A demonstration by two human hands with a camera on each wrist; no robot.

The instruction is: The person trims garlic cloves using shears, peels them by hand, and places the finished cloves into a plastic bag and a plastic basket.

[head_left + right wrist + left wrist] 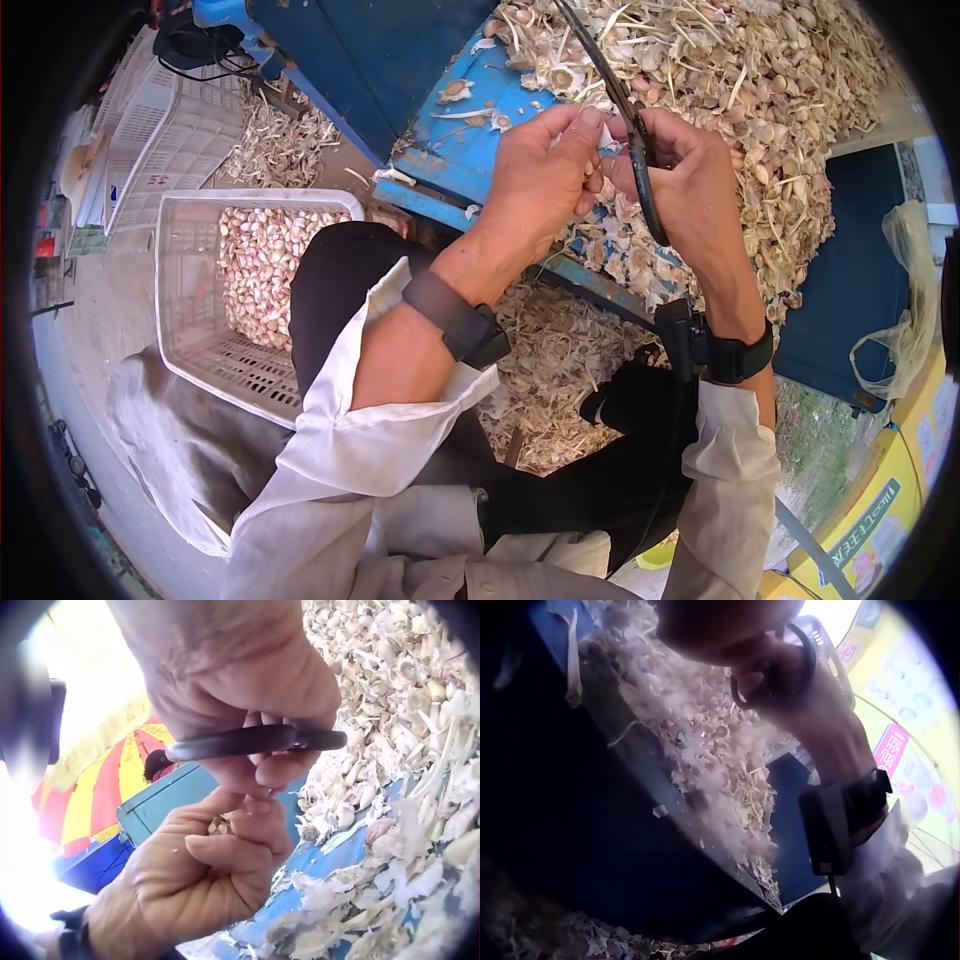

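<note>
My left hand (540, 180) pinches a small piece of garlic (220, 823) above the blue table, its fingers curled over most of it. My right hand (690, 180) meets it fingertip to fingertip, with bent fingers around a dark curved tool (255, 742) that has a loop handle and a rivet. In the head view this tool stretches from the top edge down across the right palm; its working end does not show clearly. A white scrap of skin (605, 137) shows between the fingertips. A heap of garlic cloves, skins and stalks (770, 120) lies beside the right hand.
At the left stands a white plastic crate (175, 280) holding many garlic cloves (265, 270). Skins and stalks (560, 350) cover the ground below the blue table (450, 130). A clear plastic bag (905, 300) hangs at the right, near a yellow printed sheet (870, 530).
</note>
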